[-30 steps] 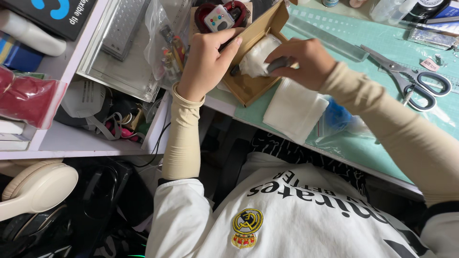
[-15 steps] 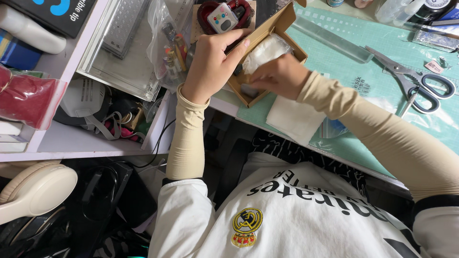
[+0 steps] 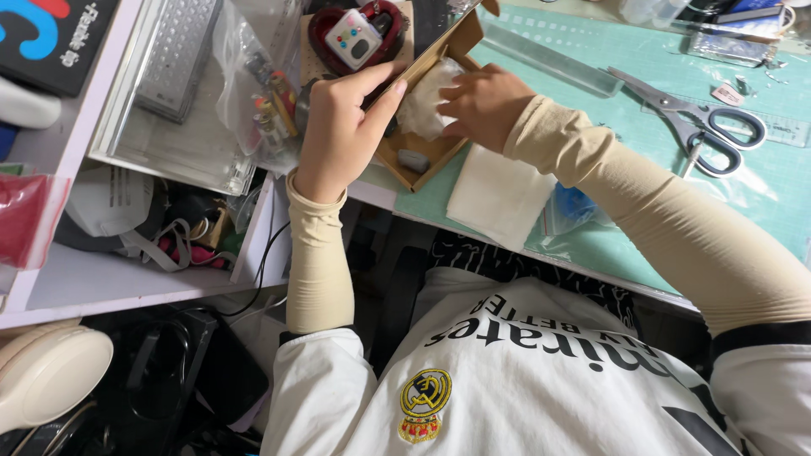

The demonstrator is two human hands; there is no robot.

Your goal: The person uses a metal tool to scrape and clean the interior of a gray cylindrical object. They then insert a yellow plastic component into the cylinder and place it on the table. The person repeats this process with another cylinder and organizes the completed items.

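A small brown cardboard box [image 3: 427, 127] lies open at the near-left corner of a green cutting mat [image 3: 676, 169], and everything else is best placed from it. The left hand [image 3: 342, 127] grips the box's left wall, thumb along the rim and fingers curled round the outside. The right hand [image 3: 481, 105] reaches in from the right and presses down on a wad of white wrapping [image 3: 422, 105] that sits inside the box toward its far end; the fingers are bent over the wad, though from this angle I cannot tell whether they pinch it or merely rest on it. Nearer the person, on the box floor, lies a small grey object [image 3: 414, 159], too small to identify. Just right of the box and closer to the body, a folded white cloth [image 3: 498, 194] rests on the mat, with a clear plastic bag holding something blue [image 3: 570, 207] touching its right edge. Well to the right of the box lie a pair of scissors [image 3: 701, 127] with dark handles, and beyond the box a clear ruler [image 3: 549, 55] runs across the mat. To the left of the box sits a dark red heart-shaped case [image 3: 355, 34] with a small white device on it, then a clear bag of small parts [image 3: 262, 101].
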